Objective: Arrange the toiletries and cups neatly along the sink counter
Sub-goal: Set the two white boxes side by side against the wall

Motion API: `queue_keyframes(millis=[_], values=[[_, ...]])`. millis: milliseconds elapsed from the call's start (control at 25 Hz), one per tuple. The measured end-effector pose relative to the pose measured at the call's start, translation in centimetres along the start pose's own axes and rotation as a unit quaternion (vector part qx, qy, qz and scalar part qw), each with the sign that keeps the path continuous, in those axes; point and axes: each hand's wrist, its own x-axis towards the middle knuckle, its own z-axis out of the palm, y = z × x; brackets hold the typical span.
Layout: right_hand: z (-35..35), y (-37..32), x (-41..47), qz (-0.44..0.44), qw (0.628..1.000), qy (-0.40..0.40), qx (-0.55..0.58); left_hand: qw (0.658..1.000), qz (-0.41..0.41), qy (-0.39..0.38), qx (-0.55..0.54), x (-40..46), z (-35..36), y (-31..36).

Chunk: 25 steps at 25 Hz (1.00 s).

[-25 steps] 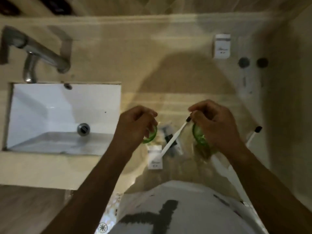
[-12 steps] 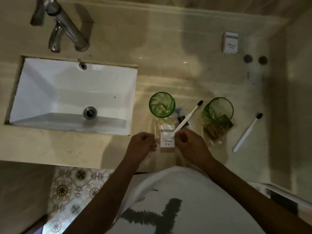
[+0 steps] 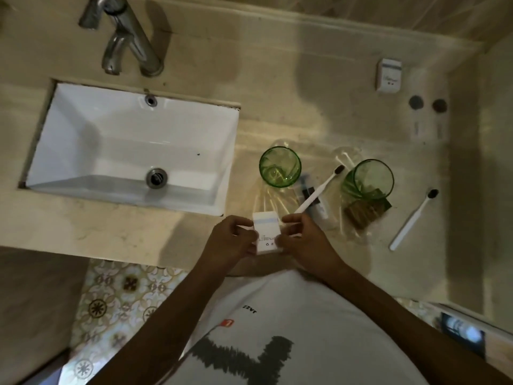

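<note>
The front middle of the worktop [image 3: 277,101] is crowded: two green cups [image 3: 280,166] [image 3: 370,179], a toothbrush [image 3: 319,189] slanted between them, clear wrappers and a brown packet [image 3: 363,211] are set close together, so only narrow gaps are left. A second toothbrush [image 3: 413,219] lies apart to the right. A broad bare strip is left behind the cups, up to the wall. The back right corner is occupied by a small white box [image 3: 388,75] and two dark caps [image 3: 415,102]. The left is blocked by the sink [image 3: 83,129] and tap [image 3: 130,43].
</note>
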Motion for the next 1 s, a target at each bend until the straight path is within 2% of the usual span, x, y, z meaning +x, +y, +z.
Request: queue_keyframes(millis=[80,160,280,440,640,720,840,1000], values=[[0.8,-1.1,-0.4,-0.015,0.999,-0.040,0.034,0.999,0.018,0.028,-0.025,-1.1,-1.2,0.4],[1.0,-2.5,-0.6,-0.055,0.997,-0.046,0.040,0.997,0.041,0.032,-0.065,-2.0,-2.0,1.2],[0.0,-4.5,-0.8,-0.107,0.994,-0.035,0.017,0.992,0.072,0.026,-0.102,-2.3,-1.9,3.0],[-3.0,-7.2,-0.8,-0.146,0.989,0.004,0.003,0.989,0.115,0.006,-0.091,-1.4,0.3,6.6],[-7.7,-9.4,0.4,-0.172,0.984,0.043,0.014,0.988,0.149,-0.034,-0.033,1.3,4.6,11.4],[-9.8,-10.2,1.5,-0.179,0.981,0.069,0.015,0.985,0.160,-0.048,0.034,2.9,6.8,13.3],[-13.0,-11.3,4.3,-0.172,0.978,0.116,0.018,0.965,0.202,-0.068,0.156,5.8,10.3,16.4],[-16.9,-12.4,10.3,-0.143,0.978,0.150,0.007,0.942,0.246,-0.077,0.216,10.4,14.8,19.8]])
